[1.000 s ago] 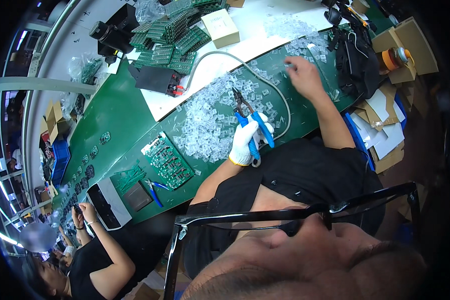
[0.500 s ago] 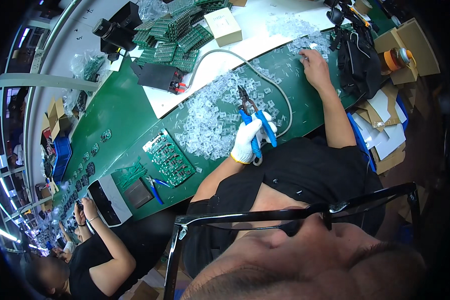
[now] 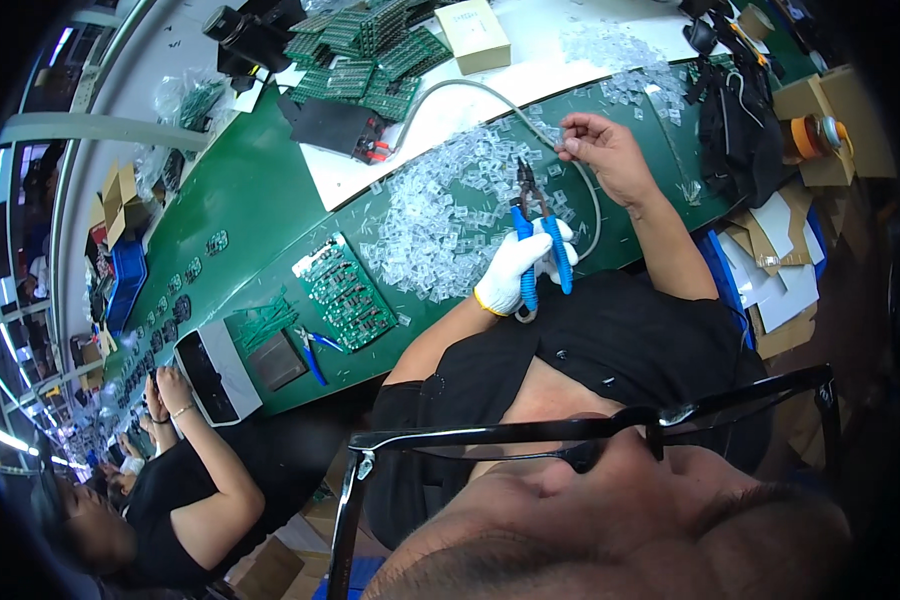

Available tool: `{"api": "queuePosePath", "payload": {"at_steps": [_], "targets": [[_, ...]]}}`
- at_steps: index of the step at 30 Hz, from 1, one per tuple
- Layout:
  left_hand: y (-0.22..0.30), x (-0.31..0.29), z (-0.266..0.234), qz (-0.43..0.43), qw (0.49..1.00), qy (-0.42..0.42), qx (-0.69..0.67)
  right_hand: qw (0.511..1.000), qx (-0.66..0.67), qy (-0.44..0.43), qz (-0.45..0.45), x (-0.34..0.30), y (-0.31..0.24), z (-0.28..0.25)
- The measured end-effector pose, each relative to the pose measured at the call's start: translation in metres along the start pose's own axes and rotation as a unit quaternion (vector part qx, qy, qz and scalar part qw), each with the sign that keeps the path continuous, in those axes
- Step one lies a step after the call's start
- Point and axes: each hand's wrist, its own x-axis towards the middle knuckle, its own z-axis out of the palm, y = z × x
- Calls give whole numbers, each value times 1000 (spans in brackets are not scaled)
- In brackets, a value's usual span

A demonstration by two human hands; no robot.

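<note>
My left hand (image 3: pixel 515 270), in a white knitted glove, is closed round the blue handles of a pair of cutting pliers (image 3: pixel 557 265), whose dark jaws point away from me and are parted. My bare right hand (image 3: pixel 615 160) is raised just right of the jaws, with thumb and fingers pinched together. Something tiny and pale may be at its fingertips, too small to make out. Under and beyond the pliers spreads a heap of small clear plastic pieces (image 3: pixel 420 240). A grey cable (image 3: pixel 592 200) curves behind both hands.
On the green table (image 3: pixel 260 210) lie a green circuit board (image 3: pixel 345 295) and small blue-handled cutters (image 3: pixel 313 355). A black box (image 3: pixel 330 128), stacked boards (image 3: pixel 370 60) and a cream box (image 3: pixel 473 36) stand at the back. A black bag (image 3: pixel 740 130) lies right; a co-worker (image 3: pixel 170 480) sits left.
My right hand has left the far right scatter of clear pieces and come left and nearer, beside the plier jaws. The pliers stay in my left hand. The whole view has shifted slightly.
</note>
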Motion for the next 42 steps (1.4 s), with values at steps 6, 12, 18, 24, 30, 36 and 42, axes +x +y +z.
{"api": "queuePosePath", "payload": {"at_steps": [6, 12, 18, 24, 30, 36, 42], "targets": [[-1, -2, -2, 6, 1000, -7, 18, 1000, -22, -22, -2, -3, -9, 27], [0, -3, -3, -3, 1000, -3, 22, 998, 34, -43, 36, -5, -10, 27], [-2, -2, -2, -2, 1000, -4, 16, 995, 81, -33, 55, -7, -14, 33], [-2, -1, -2, -4, 1000, -3, 13, 998, 59, -23, 12, -3, 2, 22], [0, -1, -1, -10, 1000, -7, 19, 996, 28, -67, 53, -6, -5, 29], [-2, -1, -4, -12, 999, -17, 36, 995, 44, -69, 57, -6, 1, 29], [-3, 0, -3, -13, 999, -26, 38, 996, 26, -70, 41, -4, 0, 35]]}}
